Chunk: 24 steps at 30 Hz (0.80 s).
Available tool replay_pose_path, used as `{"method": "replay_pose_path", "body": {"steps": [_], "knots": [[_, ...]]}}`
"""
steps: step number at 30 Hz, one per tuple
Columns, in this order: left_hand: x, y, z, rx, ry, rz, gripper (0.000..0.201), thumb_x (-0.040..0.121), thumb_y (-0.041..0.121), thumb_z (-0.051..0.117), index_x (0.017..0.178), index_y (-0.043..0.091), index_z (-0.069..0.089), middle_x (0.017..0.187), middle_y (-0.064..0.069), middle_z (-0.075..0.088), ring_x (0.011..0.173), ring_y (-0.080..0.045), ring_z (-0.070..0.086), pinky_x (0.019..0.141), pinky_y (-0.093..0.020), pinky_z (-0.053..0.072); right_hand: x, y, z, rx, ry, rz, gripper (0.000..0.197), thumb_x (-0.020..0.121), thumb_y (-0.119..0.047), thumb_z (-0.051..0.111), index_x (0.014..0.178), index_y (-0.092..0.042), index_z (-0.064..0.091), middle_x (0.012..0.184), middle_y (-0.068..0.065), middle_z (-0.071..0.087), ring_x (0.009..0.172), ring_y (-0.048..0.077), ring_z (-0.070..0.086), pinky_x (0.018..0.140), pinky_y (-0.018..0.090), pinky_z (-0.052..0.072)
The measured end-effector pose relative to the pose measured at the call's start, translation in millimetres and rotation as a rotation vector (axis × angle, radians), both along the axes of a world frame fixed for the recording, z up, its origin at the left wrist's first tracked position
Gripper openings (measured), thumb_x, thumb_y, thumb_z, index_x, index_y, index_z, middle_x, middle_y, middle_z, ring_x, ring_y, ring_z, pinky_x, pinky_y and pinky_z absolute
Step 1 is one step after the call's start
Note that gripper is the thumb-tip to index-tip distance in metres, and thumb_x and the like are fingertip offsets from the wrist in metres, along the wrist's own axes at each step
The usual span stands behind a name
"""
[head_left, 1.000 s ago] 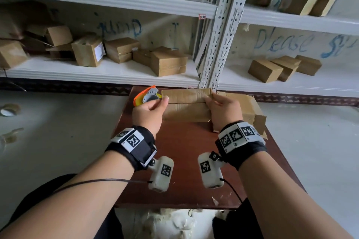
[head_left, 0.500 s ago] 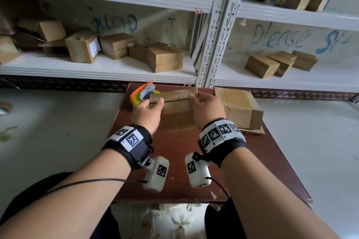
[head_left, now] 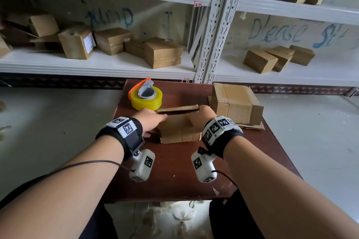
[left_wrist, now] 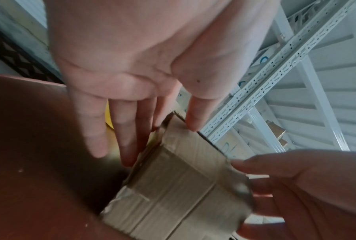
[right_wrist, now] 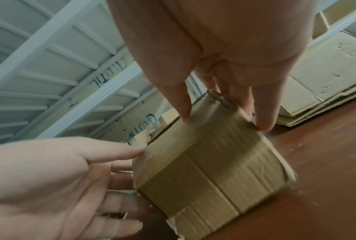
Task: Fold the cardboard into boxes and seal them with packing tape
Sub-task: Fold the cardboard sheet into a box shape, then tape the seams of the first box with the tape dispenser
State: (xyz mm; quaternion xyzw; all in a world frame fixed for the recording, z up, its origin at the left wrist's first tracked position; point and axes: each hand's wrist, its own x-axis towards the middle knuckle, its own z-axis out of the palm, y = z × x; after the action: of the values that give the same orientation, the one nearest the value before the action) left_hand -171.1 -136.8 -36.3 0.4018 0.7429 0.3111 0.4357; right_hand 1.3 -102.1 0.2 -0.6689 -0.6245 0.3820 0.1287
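Observation:
A small brown cardboard box with tape strips across its face stands on the dark red table between my hands. My left hand lies against its left end with straight fingers, and the thumb touches the top corner. My right hand pinches the right end, thumb on the near face and fingers behind. The same box fills the left wrist view and appears tilted in the right wrist view as the box. A yellow tape roll in an orange dispenser sits behind my left hand.
A bigger folded box rests on flat cardboard at the table's right rear. White metal shelves behind the table carry several finished boxes. Pale floor lies on both sides of the table.
Both hands drew the box nearer to me and turned it, so its taped face now points at me. The tape roll, half hidden before, is in full view.

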Motion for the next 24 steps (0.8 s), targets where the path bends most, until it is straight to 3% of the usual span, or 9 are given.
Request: {"method": "replay_pose_path", "body": {"steps": [3, 6, 9, 12, 14, 16, 19, 21, 24], "knots": [[-5.6, 4.6, 3.8, -0.056, 0.008, -0.03, 0.057, 0.099, 0.051, 0.06, 0.142, 0.014, 0.053, 0.131, -0.003, 0.056, 0.111, -0.024, 0.059, 0.102, -0.047, 0.051, 1.6, 1.0, 2.8, 0.041, -0.068, 0.008, 0.044, 0.098, -0.027, 0.066, 0.134, -0.002, 0.056, 0.132, 0.016, 0.063, 0.114, 0.032, 0.062, 0.078, 0.032, 0.045], [-13.5, 13.5, 0.4, -0.015, 0.049, 0.017, 0.063, 0.099, 0.059, 0.053, 0.147, 0.018, 0.05, 0.143, -0.006, 0.052, 0.132, -0.032, 0.05, 0.106, -0.047, 0.047, 3.6, 6.1, -4.8, 0.036, -0.073, -0.046, 0.061, 0.096, -0.034, 0.068, 0.144, -0.007, 0.042, 0.133, 0.012, 0.057, 0.122, 0.03, 0.056, 0.092, 0.035, 0.044], [-23.5, 21.6, -0.6, 0.105, 0.114, 0.109, 0.044, 0.102, 0.058, 0.047, 0.121, 0.021, 0.061, 0.118, -0.008, 0.062, 0.107, -0.03, 0.058, 0.101, -0.039, 0.048, 4.1, 4.8, -4.2, 0.109, -0.157, -0.032, 0.062, 0.094, -0.035, 0.064, 0.149, -0.016, 0.043, 0.149, 0.012, 0.051, 0.144, 0.035, 0.039, 0.117, 0.046, 0.035], [-34.8, 27.5, -5.8, 0.163, 0.138, 0.174, 0.041, 0.105, 0.05, 0.044, 0.102, 0.017, 0.066, 0.093, -0.007, 0.062, 0.092, -0.03, 0.059, 0.083, -0.033, 0.045, 3.3, 5.7, -4.8, 0.124, -0.219, 0.03, 0.063, 0.095, -0.041, 0.06, 0.153, -0.025, 0.041, 0.156, 0.011, 0.044, 0.154, 0.035, 0.021, 0.123, 0.051, 0.024], [-43.0, 35.9, -13.7, 0.23, 0.069, 0.248, 0.035, 0.105, 0.041, 0.049, 0.094, 0.014, 0.069, 0.09, -0.009, 0.065, 0.096, -0.03, 0.063, 0.083, -0.034, 0.048, 1.5, 11.6, -9.2, 0.163, -0.222, 0.044, 0.065, 0.094, -0.045, 0.059, 0.154, -0.028, 0.041, 0.158, 0.013, 0.041, 0.156, 0.035, 0.016, 0.127, 0.05, 0.017], [-49.9, 45.4, -21.0, 0.303, -0.112, 0.375, 0.025, 0.103, 0.032, 0.055, 0.107, 0.015, 0.072, 0.097, -0.006, 0.069, 0.101, -0.028, 0.067, 0.091, -0.043, 0.055, -2.7, 17.6, -12.7, 0.238, -0.231, 0.05, 0.066, 0.092, -0.048, 0.063, 0.152, -0.03, 0.044, 0.158, 0.014, 0.041, 0.157, 0.034, 0.016, 0.127, 0.049, 0.013], [-55.9, 60.2, -30.1, 0.342, -0.234, 0.465, 0.027, 0.104, 0.021, 0.051, 0.121, 0.017, 0.072, 0.091, 0.001, 0.064, 0.094, -0.026, 0.064, 0.076, -0.04, 0.054, -10.0, 23.9, -8.8, 0.27, -0.201, 0.041, 0.067, 0.09, -0.046, 0.067, 0.151, -0.03, 0.045, 0.16, 0.011, 0.037, 0.159, 0.033, 0.005, 0.125, 0.05, 0.015], [-55.2, 68.4, -39.1, 0.341, -0.178, 0.416, 0.027, 0.102, 0.016, 0.051, 0.117, 0.02, 0.073, 0.108, -0.006, 0.07, 0.101, -0.029, 0.065, 0.085, -0.038, 0.054, -16.9, 27.8, -8.7, 0.273, -0.162, 0.047, 0.065, 0.089, -0.048, 0.066, 0.15, -0.032, 0.046, 0.158, 0.009, 0.043, 0.159, 0.031, 0.006, 0.126, 0.048, 0.014], [-53.1, 73.4, -49.9, 0.354, -0.088, 0.262, 0.037, 0.096, -0.001, 0.049, 0.121, 0.013, 0.073, 0.135, -0.02, 0.063, 0.128, -0.036, 0.057, 0.108, -0.041, 0.046, -30.7, 30.0, -9.4, 0.25, -0.069, 0.052, 0.059, 0.09, -0.051, 0.062, 0.145, -0.034, 0.049, 0.151, 0.006, 0.053, 0.159, 0.029, 0.005, 0.127, 0.048, 0.013]]}}
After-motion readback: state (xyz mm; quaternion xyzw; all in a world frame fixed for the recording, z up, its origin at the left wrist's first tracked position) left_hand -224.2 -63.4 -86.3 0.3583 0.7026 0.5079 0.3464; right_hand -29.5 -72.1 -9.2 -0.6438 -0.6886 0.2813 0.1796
